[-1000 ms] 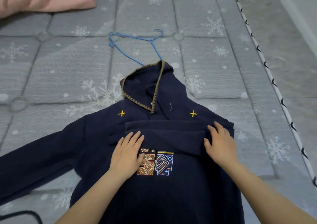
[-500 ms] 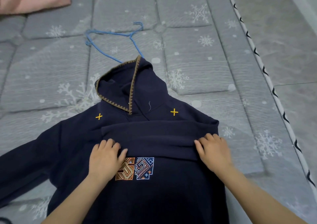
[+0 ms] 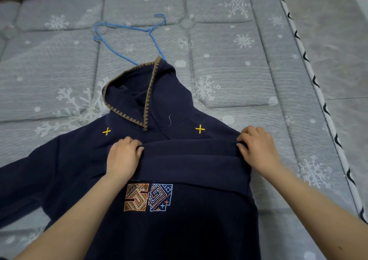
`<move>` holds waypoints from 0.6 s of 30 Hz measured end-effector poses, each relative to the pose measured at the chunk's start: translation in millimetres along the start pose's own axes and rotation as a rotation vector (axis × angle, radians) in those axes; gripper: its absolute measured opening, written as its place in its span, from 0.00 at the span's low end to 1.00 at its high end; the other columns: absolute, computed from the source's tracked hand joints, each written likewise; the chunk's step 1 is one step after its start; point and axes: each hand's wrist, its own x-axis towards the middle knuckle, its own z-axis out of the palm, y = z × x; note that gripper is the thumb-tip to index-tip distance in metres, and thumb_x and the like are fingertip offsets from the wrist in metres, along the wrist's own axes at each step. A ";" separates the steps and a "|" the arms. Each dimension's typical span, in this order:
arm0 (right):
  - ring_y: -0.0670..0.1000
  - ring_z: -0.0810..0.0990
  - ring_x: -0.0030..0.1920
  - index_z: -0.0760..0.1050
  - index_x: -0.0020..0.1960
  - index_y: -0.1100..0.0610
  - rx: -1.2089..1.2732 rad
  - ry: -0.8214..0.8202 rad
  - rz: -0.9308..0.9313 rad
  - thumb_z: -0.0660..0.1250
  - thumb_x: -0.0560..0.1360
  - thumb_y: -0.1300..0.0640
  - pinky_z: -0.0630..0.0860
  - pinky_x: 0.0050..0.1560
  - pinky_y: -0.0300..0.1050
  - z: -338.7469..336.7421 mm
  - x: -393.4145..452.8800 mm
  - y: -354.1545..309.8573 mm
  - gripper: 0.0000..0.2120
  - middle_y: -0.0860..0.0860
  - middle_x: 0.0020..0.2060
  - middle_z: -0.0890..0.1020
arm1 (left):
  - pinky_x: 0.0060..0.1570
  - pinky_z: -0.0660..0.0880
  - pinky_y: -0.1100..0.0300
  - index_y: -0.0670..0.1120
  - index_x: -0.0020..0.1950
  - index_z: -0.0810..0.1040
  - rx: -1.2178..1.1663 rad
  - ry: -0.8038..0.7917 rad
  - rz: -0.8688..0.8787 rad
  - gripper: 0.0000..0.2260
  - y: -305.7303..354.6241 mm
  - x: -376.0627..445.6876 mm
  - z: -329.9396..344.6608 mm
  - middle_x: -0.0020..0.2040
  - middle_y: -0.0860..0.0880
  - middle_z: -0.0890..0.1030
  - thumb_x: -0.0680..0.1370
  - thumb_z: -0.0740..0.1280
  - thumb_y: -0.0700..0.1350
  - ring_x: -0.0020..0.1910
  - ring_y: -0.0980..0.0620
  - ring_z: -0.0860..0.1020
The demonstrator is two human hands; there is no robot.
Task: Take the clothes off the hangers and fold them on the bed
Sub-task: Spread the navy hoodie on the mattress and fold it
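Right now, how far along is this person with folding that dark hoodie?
Done: the navy hoodie is off the blue hanger, which lies bare on the mattress, and its right sleeve is folded across the chest. In hand: the left hand and right hand pinch that sleeve's upper edge. Left: the other sleeve lies spread out, hood and body unfolded.

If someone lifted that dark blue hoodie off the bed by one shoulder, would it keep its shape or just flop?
Probably flop: the hoodie already creases into soft folds where the left hand and right hand pinch the folded-over sleeve. It looks like thick knit, so likely fairly heavy for cloth. It should not slide easily on the quilted mattress.
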 end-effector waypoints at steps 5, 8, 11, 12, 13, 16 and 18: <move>0.59 0.79 0.45 0.77 0.52 0.56 0.196 -0.054 0.078 0.63 0.78 0.55 0.74 0.43 0.49 -6.8 10.9 6.3 0.06 0.52 0.46 0.81 | 0.46 0.72 0.48 0.44 0.53 0.75 -0.234 0.036 -0.117 0.09 -21.0 3.8 -13.2 0.47 0.45 0.77 0.81 0.57 0.45 0.45 0.42 0.76; 0.61 0.80 0.43 0.77 0.50 0.55 0.027 -0.012 0.047 0.62 0.78 0.49 0.72 0.43 0.50 -9.3 21.3 5.4 0.11 0.53 0.44 0.82 | 0.47 0.71 0.48 0.44 0.53 0.75 -0.214 0.071 -0.140 0.10 -35.4 9.3 -21.1 0.48 0.44 0.78 0.82 0.56 0.46 0.46 0.41 0.76; 0.60 0.79 0.42 0.76 0.44 0.57 0.005 -0.069 0.148 0.62 0.76 0.43 0.69 0.41 0.47 -8.4 28.7 0.2 0.17 0.53 0.40 0.81 | 0.47 0.71 0.48 0.44 0.54 0.77 -0.130 0.050 -0.192 0.10 -41.9 13.6 -23.8 0.49 0.44 0.78 0.81 0.58 0.47 0.47 0.41 0.76; 0.58 0.79 0.42 0.76 0.43 0.56 0.017 -0.092 0.191 0.63 0.75 0.42 0.69 0.41 0.46 -7.0 29.7 -1.5 0.17 0.52 0.40 0.80 | 0.48 0.70 0.48 0.44 0.54 0.78 -0.100 0.068 -0.203 0.09 -41.7 13.9 -24.4 0.49 0.43 0.77 0.80 0.61 0.47 0.48 0.41 0.75; 0.57 0.78 0.42 0.76 0.42 0.55 0.040 -0.117 0.234 0.64 0.75 0.42 0.69 0.42 0.46 -4.5 30.0 -2.4 0.16 0.51 0.40 0.80 | 0.50 0.69 0.47 0.45 0.53 0.79 -0.080 0.102 -0.198 0.08 -40.0 12.9 -24.4 0.50 0.43 0.77 0.78 0.64 0.46 0.49 0.41 0.75; 0.51 0.78 0.45 0.75 0.39 0.49 0.283 -0.187 0.343 0.66 0.74 0.46 0.73 0.51 0.49 -1.8 31.5 -1.0 0.08 0.45 0.40 0.80 | 0.51 0.70 0.49 0.45 0.51 0.81 -0.110 0.228 0.018 0.07 -18.5 6.6 -25.2 0.50 0.45 0.78 0.74 0.69 0.44 0.50 0.42 0.75; 0.48 0.79 0.48 0.77 0.42 0.47 0.484 -0.215 0.400 0.67 0.74 0.53 0.74 0.55 0.48 -4.8 32.5 0.7 0.03 0.44 0.43 0.81 | 0.51 0.71 0.51 0.46 0.49 0.82 -0.147 0.240 0.250 0.10 10.1 0.6 -24.6 0.50 0.49 0.79 0.73 0.65 0.48 0.50 0.46 0.76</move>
